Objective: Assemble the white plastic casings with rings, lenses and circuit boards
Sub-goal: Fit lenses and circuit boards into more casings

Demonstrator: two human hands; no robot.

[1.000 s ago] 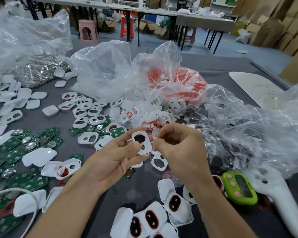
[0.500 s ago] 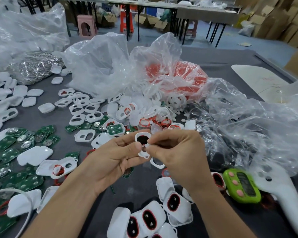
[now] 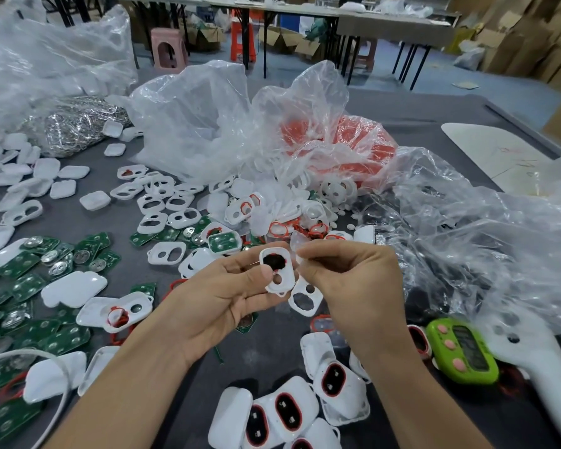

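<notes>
hard to see: right hand (image 3: 353, 286) has fingertips pinched together just beside the casing. Honestly can't tell what's in that grip, if anything
casing: white casing (image 3: 276, 270) is up off the table (image 3: 272, 351), in the left hand (image 3: 221, 296) grip, thumb on its face
around: green circuit boards (image 3: 23, 283) left, green timer (image 3: 462, 350) right
in the way: clear plastic bags (image 3: 201, 124) blur the red pile (image 3: 363, 140) behind

Bright, even light falls from above my bench — shadows on the dark grey tabletop (image 3: 266, 361) are faint and soft. The crumpled clear plastic bags (image 3: 208, 124) throw white glare. The middle is sharp; toward the edges things bow and stretch — the long grey back tables (image 3: 386, 24) look soft.
</notes>
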